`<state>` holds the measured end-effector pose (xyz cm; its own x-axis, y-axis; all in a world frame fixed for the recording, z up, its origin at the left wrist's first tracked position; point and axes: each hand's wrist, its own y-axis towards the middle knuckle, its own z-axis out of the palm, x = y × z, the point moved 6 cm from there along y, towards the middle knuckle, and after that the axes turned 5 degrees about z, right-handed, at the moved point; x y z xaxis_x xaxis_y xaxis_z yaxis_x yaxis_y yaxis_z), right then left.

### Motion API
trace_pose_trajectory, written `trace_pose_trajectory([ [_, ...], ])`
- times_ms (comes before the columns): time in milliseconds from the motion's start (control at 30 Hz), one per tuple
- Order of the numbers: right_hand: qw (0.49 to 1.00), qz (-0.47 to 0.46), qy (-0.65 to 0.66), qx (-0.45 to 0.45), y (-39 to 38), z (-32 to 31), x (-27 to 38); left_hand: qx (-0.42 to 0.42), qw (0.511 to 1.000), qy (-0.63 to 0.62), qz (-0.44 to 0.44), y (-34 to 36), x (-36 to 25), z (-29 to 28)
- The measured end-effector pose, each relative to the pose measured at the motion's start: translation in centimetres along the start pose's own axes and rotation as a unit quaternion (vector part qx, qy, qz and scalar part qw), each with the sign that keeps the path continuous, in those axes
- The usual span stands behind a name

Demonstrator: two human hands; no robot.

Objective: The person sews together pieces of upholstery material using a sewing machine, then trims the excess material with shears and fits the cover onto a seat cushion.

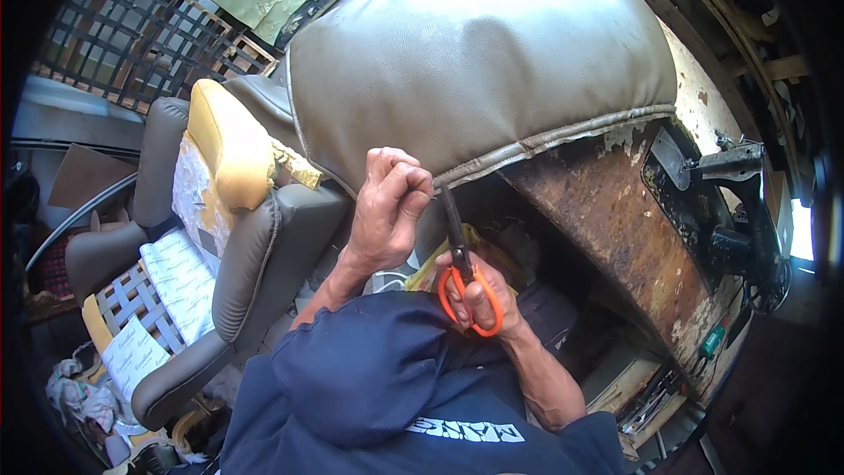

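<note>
My left hand (387,208) is closed in a pinch in front of the big padded piece. What its fingers hold, if anything, is too small to make out. In my right hand (482,292) is a pair of scissors (455,229) with orange handles and dark blades, fingers through the loops. The blades look closed and point up, their tips close beside my left fingertips. Just beyond both hands lies the large padded piece (483,62) in grey-brown leather-like cover, with a piped seam (545,136) along its near edge.
An armchair (246,273) with grey arms, yellow foam (233,145) and bare webbing (132,299) stands at the left. A worn wooden table (615,211) carries a black sewing machine (747,237) at the right. A webbed frame (132,31) leans at the far left.
</note>
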<state>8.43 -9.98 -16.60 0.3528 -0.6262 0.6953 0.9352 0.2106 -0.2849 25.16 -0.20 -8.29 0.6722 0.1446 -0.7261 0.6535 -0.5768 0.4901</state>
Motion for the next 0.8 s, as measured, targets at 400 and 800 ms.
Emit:
trace_pose_trajectory([
  [400,0.998,-0.014,0.034,0.049,0.2,1.0,-0.1,-0.005,1.0,-0.002,0.006,0.1,-0.4,-0.3],
  [800,0.994,-0.089,-0.017,-0.064,-2.5,-2.4,2.9,0.0,0.997,-0.03,0.067,1.1,-1.5,-0.6],
])
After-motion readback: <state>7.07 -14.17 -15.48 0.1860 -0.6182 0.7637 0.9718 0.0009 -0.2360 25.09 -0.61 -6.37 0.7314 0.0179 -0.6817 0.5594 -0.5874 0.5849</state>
